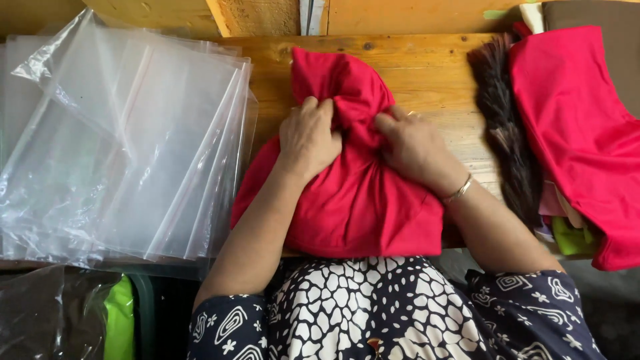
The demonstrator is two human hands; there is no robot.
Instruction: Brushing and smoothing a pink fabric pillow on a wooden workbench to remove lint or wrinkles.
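Clear plastic bags [127, 147] lie stacked left; a red cloth pile [580, 133] and perhaps a dark feather duster [507, 127] right.

two hands [308, 137], two red cloths [353, 187], one stack of clear bags [127, 147]

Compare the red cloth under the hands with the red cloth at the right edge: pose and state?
The red cloth under the hands lies bunched mid-table, gripped by the left hand and right hand; the red cloth at the right is untouched. The first rests on the wooden table; the second tops a pile of other fabrics. Both look the same red.
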